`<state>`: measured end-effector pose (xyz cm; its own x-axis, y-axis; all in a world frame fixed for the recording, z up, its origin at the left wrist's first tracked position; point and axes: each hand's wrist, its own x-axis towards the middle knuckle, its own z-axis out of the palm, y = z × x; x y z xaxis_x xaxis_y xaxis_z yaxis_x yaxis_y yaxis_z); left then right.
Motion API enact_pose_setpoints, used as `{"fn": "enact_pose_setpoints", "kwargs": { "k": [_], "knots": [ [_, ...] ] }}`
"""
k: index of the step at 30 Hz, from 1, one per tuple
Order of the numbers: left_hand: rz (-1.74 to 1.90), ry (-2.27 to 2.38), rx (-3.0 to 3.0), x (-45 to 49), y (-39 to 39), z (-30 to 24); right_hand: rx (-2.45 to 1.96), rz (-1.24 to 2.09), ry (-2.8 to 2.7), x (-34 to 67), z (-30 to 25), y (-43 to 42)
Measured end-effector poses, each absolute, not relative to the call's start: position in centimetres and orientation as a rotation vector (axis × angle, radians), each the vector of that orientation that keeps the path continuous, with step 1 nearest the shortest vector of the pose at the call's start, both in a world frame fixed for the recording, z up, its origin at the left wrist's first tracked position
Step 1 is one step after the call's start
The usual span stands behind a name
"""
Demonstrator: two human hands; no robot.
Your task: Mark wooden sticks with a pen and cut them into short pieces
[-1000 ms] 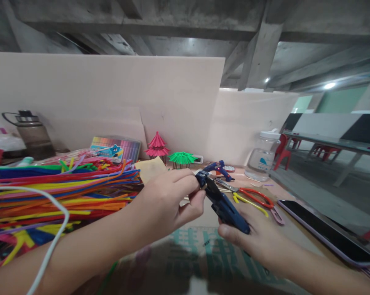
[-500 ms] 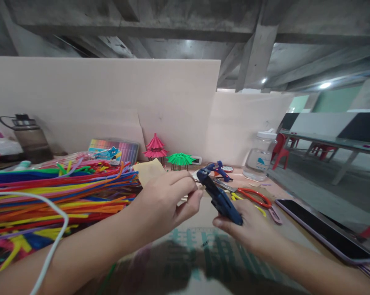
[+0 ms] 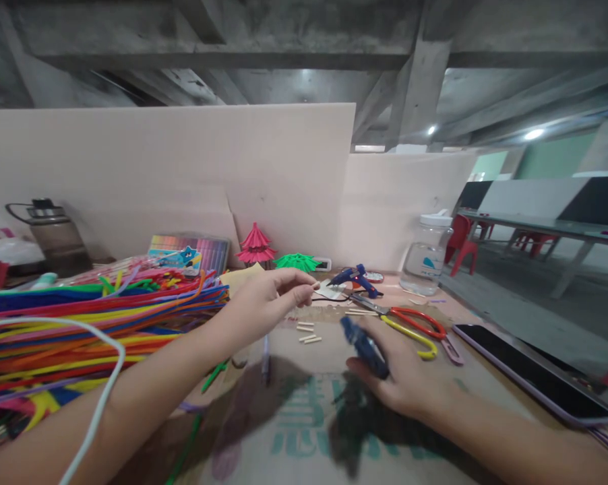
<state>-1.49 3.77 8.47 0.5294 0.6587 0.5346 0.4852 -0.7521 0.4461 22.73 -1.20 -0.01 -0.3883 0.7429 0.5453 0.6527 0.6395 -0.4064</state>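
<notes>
My left hand is raised over the table with thumb and forefinger pinched on the end of a short wooden stick, mostly hidden by the fingertips. In my right hand is a dark blue hand tool, blurred by motion, its exact kind unclear. Several short wooden stick pieces lie on the cardboard between the hands. Scissors with red and yellow handles rest just beyond my right hand. Behind them, a blue glue gun stands on the table.
Bundles of colourful pipe cleaners fill the left side, crossed by a white cable. Pink and green roof-shaped models stand at the back. A phone lies right, with a clear bottle behind.
The blue tool has dropped and tilted away from my left hand, which has risen slightly and moved left. The stick pieces on the cardboard have come into view.
</notes>
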Motion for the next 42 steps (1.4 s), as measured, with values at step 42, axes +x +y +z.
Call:
{"fn": "enact_pose_setpoints", "kwargs": {
  "k": [42],
  "knots": [
    [0.544, 1.055, 2.292, 8.4, 10.7, 6.3, -0.522, 0.050, -2.152, 22.7, -1.1, -1.0]
  ]
}}
